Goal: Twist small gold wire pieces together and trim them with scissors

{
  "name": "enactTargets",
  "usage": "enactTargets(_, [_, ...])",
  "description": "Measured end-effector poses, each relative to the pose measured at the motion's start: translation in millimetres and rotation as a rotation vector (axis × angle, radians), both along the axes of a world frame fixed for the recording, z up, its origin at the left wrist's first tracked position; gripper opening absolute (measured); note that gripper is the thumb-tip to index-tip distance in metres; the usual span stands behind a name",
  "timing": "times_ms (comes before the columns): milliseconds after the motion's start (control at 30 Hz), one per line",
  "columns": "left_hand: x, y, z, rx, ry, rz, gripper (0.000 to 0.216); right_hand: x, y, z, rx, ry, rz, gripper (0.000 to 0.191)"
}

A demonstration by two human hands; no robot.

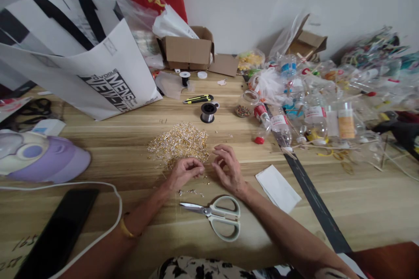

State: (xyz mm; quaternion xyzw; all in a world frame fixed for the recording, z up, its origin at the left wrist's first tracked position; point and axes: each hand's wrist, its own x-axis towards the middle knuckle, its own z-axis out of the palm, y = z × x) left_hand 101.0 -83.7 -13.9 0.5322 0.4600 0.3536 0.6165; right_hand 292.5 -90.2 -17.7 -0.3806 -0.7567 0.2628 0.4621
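My left hand (183,174) is at the near edge of a heap of small gold and clear beads (180,139). Its thumb and fingertips are pinched together, and whatever they may hold is too small to make out. Just right of it, my right hand (229,170) hovers with curved fingers apart and nothing visible in them. A few loose gold beads (207,179) lie between the hands. Below them rest a short beaded chain (193,192) and scissors with pale handles (212,212), blades pointing left.
Beyond the heap stand a wire spool (208,113), a yellow-black utility knife (198,99) and a jar of beads (246,104). Plastic bottles (314,122) crowd the right. Folded white paper (278,188) lies beside my right forearm; a phone (59,231) and white cable (119,200) are left.
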Motion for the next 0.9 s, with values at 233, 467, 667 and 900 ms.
enactTargets(233, [-0.3,-1.4,7.6,0.023,0.013,0.034,0.019,-0.7,3.2,-4.3,0.033,-0.147,0.121,0.021])
enactTargets(467, [1.9,-1.0,6.5,0.061,0.060,0.016,0.015,-6.3,4.5,-5.7,-0.056,-0.094,0.209,0.015])
enactTargets(667, [2.2,-0.5,7.1,0.120,0.082,-0.006,0.012,-7.0,5.4,-4.0,-0.086,-0.070,0.193,0.014])
enactTargets(900, [1.9,-1.2,6.9,0.156,0.120,-0.019,0.014,-7.1,6.1,-5.3,-0.098,-0.118,0.196,0.015])
